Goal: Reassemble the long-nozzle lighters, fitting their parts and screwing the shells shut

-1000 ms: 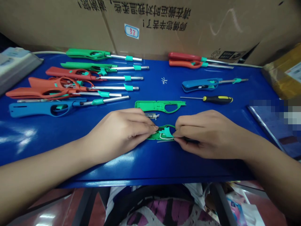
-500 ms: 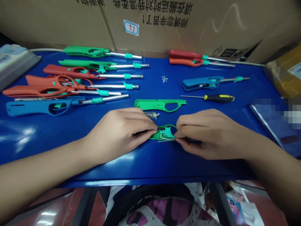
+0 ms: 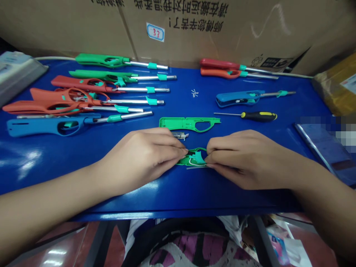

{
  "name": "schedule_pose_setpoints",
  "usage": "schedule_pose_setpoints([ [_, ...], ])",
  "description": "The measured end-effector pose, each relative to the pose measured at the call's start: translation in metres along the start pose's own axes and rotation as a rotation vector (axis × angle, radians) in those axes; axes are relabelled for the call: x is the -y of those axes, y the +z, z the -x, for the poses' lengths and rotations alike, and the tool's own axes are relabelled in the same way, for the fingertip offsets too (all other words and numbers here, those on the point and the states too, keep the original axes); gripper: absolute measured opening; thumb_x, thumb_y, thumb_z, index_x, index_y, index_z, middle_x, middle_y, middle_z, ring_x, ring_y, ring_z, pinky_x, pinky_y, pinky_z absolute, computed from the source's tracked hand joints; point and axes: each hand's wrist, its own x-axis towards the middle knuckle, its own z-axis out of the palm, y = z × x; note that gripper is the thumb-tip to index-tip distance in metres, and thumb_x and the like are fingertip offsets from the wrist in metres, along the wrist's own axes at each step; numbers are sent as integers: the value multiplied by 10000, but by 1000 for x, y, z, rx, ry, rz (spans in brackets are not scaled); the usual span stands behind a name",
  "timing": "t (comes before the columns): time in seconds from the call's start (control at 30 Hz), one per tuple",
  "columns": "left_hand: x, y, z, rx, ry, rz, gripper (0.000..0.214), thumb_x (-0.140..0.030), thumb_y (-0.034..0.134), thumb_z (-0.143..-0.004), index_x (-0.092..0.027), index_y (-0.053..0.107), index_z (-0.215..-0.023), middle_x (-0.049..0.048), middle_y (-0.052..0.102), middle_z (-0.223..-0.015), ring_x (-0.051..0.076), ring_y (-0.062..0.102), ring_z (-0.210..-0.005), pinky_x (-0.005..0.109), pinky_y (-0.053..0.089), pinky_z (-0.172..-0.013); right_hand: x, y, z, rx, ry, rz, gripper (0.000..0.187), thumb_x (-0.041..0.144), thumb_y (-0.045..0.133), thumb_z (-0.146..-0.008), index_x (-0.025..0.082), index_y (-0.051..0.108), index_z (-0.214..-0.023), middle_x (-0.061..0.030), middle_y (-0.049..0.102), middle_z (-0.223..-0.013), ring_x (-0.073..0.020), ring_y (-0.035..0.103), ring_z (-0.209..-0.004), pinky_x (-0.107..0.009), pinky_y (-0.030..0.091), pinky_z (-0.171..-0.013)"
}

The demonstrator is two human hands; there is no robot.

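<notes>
Between my hands lies a green lighter half-shell, open side up, with a teal trigger and a pale wire inside. My left hand is closed on its left part, fingertips pressed together over the inner parts. At the other end, my right hand pinches the shell beside the trigger; its fingers cover that end. Just beyond sits the matching green half-shell, with a clear fuel tank partly behind my left hand. A thin pale rod lies along the near side of the held shell.
Several lighters, including a blue one, lie at the left. At right are a red lighter, a blue lighter, a screwdriver and a flat dark case. Small screws lie mid-table. A cardboard box stands behind.
My left fingertips have shifted slightly right over the shell's inner parts, covering the dark piece seen before. My right fingers have moved slightly left. The other things lie as before.
</notes>
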Motion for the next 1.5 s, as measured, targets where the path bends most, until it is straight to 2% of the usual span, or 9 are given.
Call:
schedule_pose_setpoints([
  [0.3,-3,2,-2,-76,-24,9,78,-196,704,-945,-153,768,-931,48,799,-933,172,755,-889,278,608,-848,1,-1,-1,5,18,-27,236,173,459,-1012,184,592,-818,3,541,-798,-128,463,-693,-312,307,-611],
  [0.53,-1,-2,2,24,197,-272,206,-159,544,-1028,-120,746,-1036,80,792,-1025,220,749,-963,347,640,-883,0,0,-2,-6,21,-18,231,183,480,-1000,185,583,-793,3,540,-787,-128,466,-690,-310,311,-618],
  [0.63,-2,-4,1,69,242,-349,234,-146,518,-1033,-105,747,-1046,103,781,-1051,238,743,-990,371,648,-893,1,0,-2,-12,13,-16,244,174,471,-1004,184,576,-784,0,538,-782,-130,463,-687,-310,301,-618],
  [0.8,-3,-5,-1,71,226,-299,205,-195,583,-1010,-74,749,-1016,126,775,-1027,266,744,-969,398,654,-868,1,-1,-2,1,20,-12,237,169,463,-1011,183,569,-800,1,521,-793,-132,453,-694,-313,297,-617],
  [0.93,-2,-6,-1,80,221,-304,265,-274,596,-1012,-63,726,-1105,142,774,-1046,280,745,-982,412,651,-870,1,-2,-2,-1,29,27,227,178,467,-1015,183,569,-811,4,516,-800,-135,451,-694,-319,295,-614],
  [1.13,-2,-6,-1,88,177,-273,271,-257,558,-1032,-84,719,-1165,125,771,-1082,258,732,-1028,411,639,-931,2,-3,-1,-45,30,131,293,206,443,-1040,171,615,-805,-9,537,-779,-142,449,-668,-321,279,-596],
  [1.27,-7,-1,-2,114,187,-396,269,-214,519,-1046,-80,733,-1139,126,762,-1096,254,720,-1026,406,636,-931,2,-2,-1,-64,22,162,308,213,441,-1041,166,647,-816,-15,557,-774,-138,448,-641,-320,263,-582],
  [1.4,-10,1,-1,125,191,-436,265,-205,527,-1040,-61,740,-1104,136,760,-1083,270,716,-1006,410,646,-875,2,-1,-1,-60,37,136,298,221,450,-1038,168,662,-835,-16,577,-790,-134,442,-622,-325,264,-576],
  [1.5,-8,0,0,90,176,-369,265,-212,543,-1035,-45,727,-1127,129,766,-1058,272,718,-988,422,640,-883,2,-1,-1,-56,121,37,293,235,459,-1038,176,674,-849,-18,623,-828,-130,492,-652,-317,287,-587],
])
